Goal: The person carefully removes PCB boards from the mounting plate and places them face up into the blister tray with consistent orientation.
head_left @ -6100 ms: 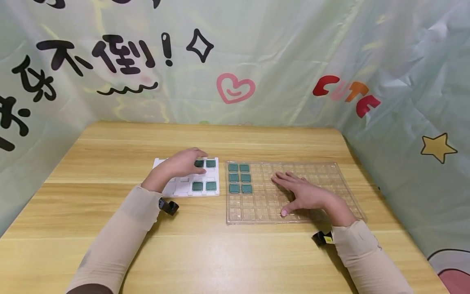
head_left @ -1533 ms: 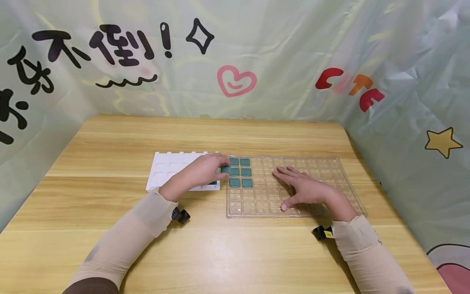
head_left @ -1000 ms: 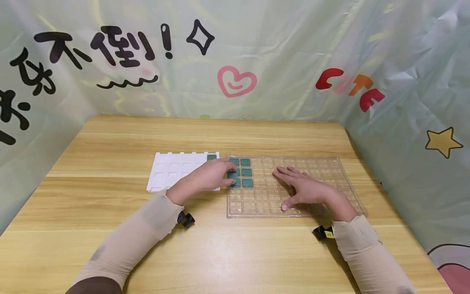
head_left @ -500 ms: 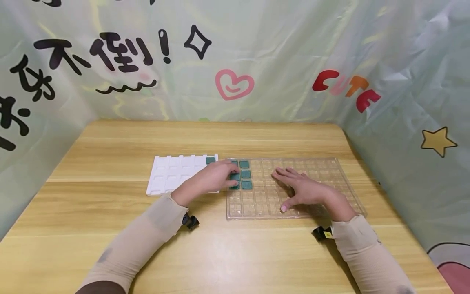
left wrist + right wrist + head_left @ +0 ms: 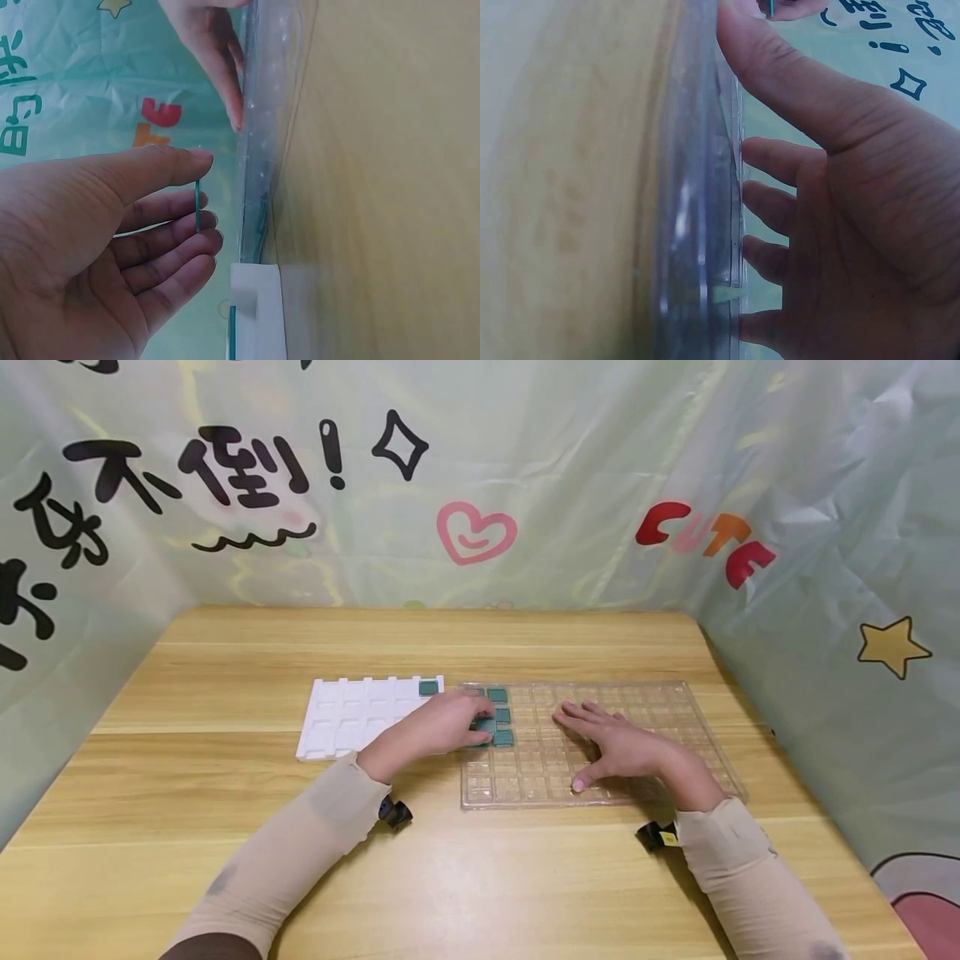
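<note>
My left hand (image 5: 450, 722) pinches a thin green square chip (image 5: 197, 206) between thumb and fingers; the left wrist view shows it edge-on, clear of the tray. In the head view that hand is over the left columns of a clear plastic compartment tray (image 5: 525, 777). Several green chips (image 5: 497, 695) sit in those columns, partly covered by the fingers. My right hand (image 5: 622, 747) rests spread on the middle of the same tray, its fingertips on the surface in the right wrist view. A white tray (image 5: 337, 714) lies left of it, with a chip (image 5: 428, 688) in its top right pocket.
Both trays lie side by side on a wooden table (image 5: 465, 877). Printed cloth (image 5: 570, 460) hangs behind and along the sides of the table. My left forearm reaches across the front of the white tray and hides its lower right corner.
My left hand has gone right from the white tray to the clear tray, bringing a chip. Fewer chips show in the white tray than at first. My right hand stays in place.
</note>
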Tool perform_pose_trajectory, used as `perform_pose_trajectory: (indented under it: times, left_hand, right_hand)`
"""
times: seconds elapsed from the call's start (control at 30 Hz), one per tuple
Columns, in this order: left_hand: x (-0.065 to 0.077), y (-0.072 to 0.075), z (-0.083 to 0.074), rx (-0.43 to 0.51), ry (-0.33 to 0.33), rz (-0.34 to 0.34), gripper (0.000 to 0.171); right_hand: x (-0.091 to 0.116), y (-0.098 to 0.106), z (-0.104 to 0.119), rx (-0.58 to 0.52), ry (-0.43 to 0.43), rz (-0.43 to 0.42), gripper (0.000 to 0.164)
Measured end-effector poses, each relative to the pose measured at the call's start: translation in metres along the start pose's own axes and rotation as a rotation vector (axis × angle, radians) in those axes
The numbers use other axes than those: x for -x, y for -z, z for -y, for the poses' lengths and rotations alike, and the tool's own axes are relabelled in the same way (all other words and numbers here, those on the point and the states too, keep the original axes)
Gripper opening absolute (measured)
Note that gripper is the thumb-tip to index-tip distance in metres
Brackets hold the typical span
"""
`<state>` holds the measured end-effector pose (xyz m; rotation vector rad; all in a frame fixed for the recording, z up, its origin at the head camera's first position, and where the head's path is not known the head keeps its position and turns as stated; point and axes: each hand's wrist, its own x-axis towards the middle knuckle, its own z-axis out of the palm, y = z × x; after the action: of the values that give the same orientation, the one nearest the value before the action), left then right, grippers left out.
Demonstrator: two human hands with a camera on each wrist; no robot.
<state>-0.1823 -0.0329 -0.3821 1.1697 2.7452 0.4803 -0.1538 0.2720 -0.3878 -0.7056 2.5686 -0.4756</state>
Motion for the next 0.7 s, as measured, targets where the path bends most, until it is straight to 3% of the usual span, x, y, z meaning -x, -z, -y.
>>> perform_pose_trajectory:
  times: [0.7]
  left_hand:
    - [0.015,-0.005,-0.008,-0.025,-0.05,0.056,0.032]
  right_hand:
    - [0.0,0.0,0.0,-0.003,-0.006,-0.001,0.113]
